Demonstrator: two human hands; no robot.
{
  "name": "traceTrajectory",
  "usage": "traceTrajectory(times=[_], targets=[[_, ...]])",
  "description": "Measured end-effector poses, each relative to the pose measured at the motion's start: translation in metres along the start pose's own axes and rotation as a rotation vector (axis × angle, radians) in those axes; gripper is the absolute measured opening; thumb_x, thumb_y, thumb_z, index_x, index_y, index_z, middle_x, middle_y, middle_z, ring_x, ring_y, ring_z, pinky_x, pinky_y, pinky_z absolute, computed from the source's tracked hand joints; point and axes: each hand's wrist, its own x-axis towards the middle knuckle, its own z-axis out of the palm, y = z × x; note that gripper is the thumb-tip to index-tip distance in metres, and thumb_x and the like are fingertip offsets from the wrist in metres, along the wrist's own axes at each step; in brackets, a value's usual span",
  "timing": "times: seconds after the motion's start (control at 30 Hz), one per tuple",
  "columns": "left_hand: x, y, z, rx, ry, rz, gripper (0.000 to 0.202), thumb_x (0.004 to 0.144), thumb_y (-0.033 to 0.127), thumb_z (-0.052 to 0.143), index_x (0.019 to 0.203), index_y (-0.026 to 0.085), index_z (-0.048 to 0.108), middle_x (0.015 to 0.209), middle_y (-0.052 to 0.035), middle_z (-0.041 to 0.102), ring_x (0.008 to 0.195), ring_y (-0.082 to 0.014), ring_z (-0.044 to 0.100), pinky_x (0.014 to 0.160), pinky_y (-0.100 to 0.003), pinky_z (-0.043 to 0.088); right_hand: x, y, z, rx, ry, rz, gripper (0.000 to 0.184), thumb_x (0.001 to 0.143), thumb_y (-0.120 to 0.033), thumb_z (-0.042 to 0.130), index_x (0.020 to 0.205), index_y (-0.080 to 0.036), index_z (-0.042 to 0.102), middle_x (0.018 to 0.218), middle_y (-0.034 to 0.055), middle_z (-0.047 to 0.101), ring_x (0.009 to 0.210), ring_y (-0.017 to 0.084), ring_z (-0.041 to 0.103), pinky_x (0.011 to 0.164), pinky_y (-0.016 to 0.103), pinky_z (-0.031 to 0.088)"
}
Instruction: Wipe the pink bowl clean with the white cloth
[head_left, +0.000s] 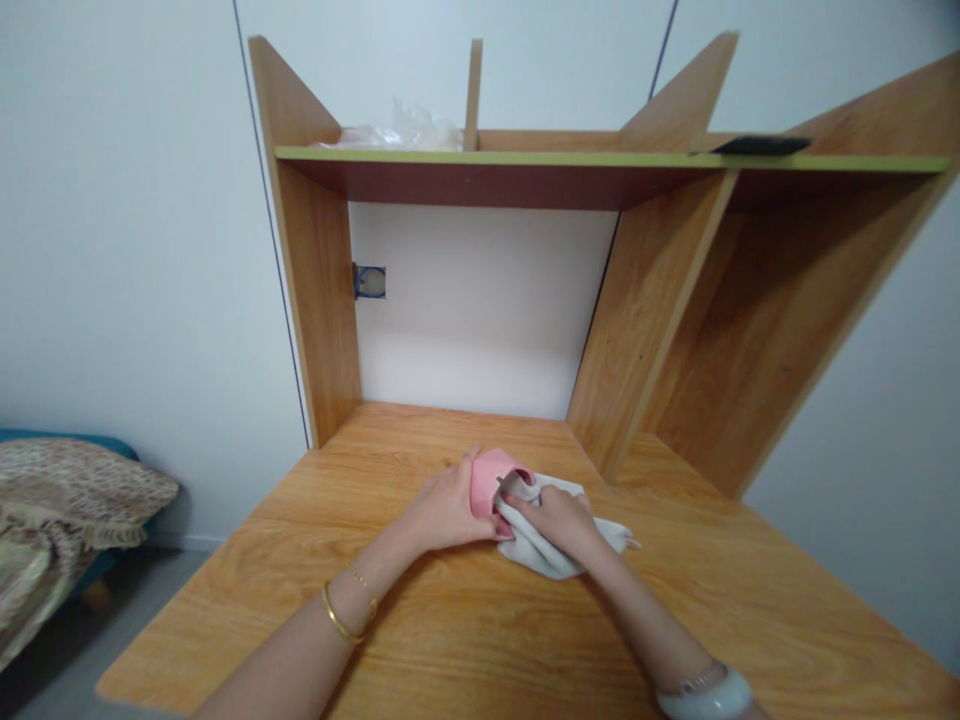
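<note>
Left hand [454, 505]: fingers clamped round pink container [486, 480], tipped, opening toward right hand [559, 515], over wooden surface [465, 640]; can't tell from here if it touches. Right hand: fingers clamped on pale cloth [544, 555] at the opening. Looks like wiping; I'd brace firmly with the left, press cloth flat inside, turn container gradually, 1 section per pass.

Pink container [486, 482] over worktop [420, 640]. Left hand [454, 505] around container's left side; right hand [559, 515] holding white cloth [544, 560] at its opening. Behind container: wooden shelf unit [322, 290] bearing clear plastic [409, 130]. Far left of container: fringed blanket [75, 490].
</note>
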Motion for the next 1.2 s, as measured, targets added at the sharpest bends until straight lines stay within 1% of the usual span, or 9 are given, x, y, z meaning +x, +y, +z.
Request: traceTrajectory(times=[0.17,0.3,0.53,0.6,0.7,0.83,0.93,1.07,1.2], targets=[[0.001,0.003,-0.003,0.001,-0.029,-0.015,0.106,0.051,0.048,0.071,0.137,0.015,0.020,0.122,-0.0148,0.052,0.108,-0.0322,0.051,0.090,-0.039,0.040,0.004,-0.002,0.005,-0.004,0.070,-0.003,0.054,0.083,-0.051,0.030,0.086,-0.013,0.068,0.093,0.0178,0.067,0.092,0.029,0.059,0.081,0.039,0.032],[0.002,0.002,-0.010,-0.012,-0.041,-0.012,0.103,0.051,0.049,0.070,0.137,0.019,0.022,0.117,-0.0119,0.056,0.106,-0.0325,0.053,0.086,-0.039,0.043,0.003,-0.005,0.001,-0.036,0.149,-0.072,0.045,0.084,-0.044,0.034,0.082,-0.015,0.068,0.087,0.0152,0.069,0.089,0.028,0.060,0.081,0.038,0.028],[-0.002,0.003,-0.018,0.097,-0.045,0.010,0.096,0.053,0.046,0.069,0.135,0.018,0.028,0.114,-0.0128,0.058,0.104,-0.0330,0.054,0.087,-0.040,0.041,-0.003,-0.010,-0.003,-0.066,0.231,-0.140,0.043,0.085,-0.038,0.033,0.077,-0.015,0.068,0.086,0.0148,0.069,0.085,0.026,0.061,0.076,0.037,0.026],[-0.002,0.001,-0.015,0.086,-0.031,0.030,0.096,0.056,0.043,0.067,0.138,0.017,0.023,0.120,-0.0136,0.054,0.110,-0.0319,0.051,0.092,-0.040,0.038,-0.001,-0.008,0.000,-0.040,0.236,-0.133,0.044,0.086,-0.039,0.032,0.079,-0.015,0.068,0.088,0.0143,0.069,0.087,0.025,0.061,0.077,0.036,0.026],[0.001,-0.007,-0.008,-0.013,-0.009,0.024,0.097,0.064,0.051,0.062,0.140,0.016,0.014,0.130,-0.0153,0.046,0.117,-0.0299,0.045,0.097,-0.040,0.034,0.005,-0.001,0.006,0.003,0.204,-0.103,0.044,0.087,-0.041,0.032,0.082,-0.017,0.069,0.088,0.0133,0.069,0.089,0.024,0.061,0.078,0.034,0.027],[0.006,-0.019,0.004,-0.207,-0.005,0.006,0.110,0.057,0.058,0.067,0.140,0.012,0.009,0.137,-0.0185,0.034,0.123,-0.0281,0.038,0.101,-0.039,0.031,0.010,0.005,0.012,0.032,0.148,-0.018,0.049,0.088,-0.042,0.029,0.081,-0.016,0.069,0.088,0.0146,0.069,0.091,0.025,0.060,0.078,0.033,0.030],[0.005,-0.023,0.013,-0.322,-0.031,0.049,0.111,0.057,0.052,0.070,0.138,0.010,0.008,0.135,-0.0188,0.036,0.122,-0.0255,0.039,0.101,-0.036,0.032,0.012,0.007,0.015,0.056,0.127,0.027,0.052,0.089,-0.044,0.027,0.082,-0.014,0.069,0.088,0.0150,0.069,0.092,0.025,0.060,0.079,0.033,0.031],[0.003,-0.020,0.023,-0.387,-0.013,0.125,0.093,0.068,0.044,0.065,0.135,0.012,0.010,0.131,-0.0155,0.041,0.117,-0.0215,0.045,0.098,-0.033,0.036,0.012,0.006,0.017,0.056,0.123,0.067,0.053,0.088,-0.046,0.027,0.084,-0.013,0.069,0.092,0.0171,0.068,0.092,0.027,0.060,0.079,0.035,0.033],[0.005,-0.017,0.025,-0.350,0.003,0.032,0.083,0.069,0.035,0.063,0.132,0.011,0.014,0.121,-0.0137,0.050,0.106,-0.0200,0.053,0.090,-0.031,0.042,0.011,0.003,0.015,0.029,0.118,0.047,0.054,0.086,-0.048,0.028,0.081,-0.013,0.069,0.089,0.0174,0.069,0.090,0.027,0.061,0.078,0.035,0.033]])
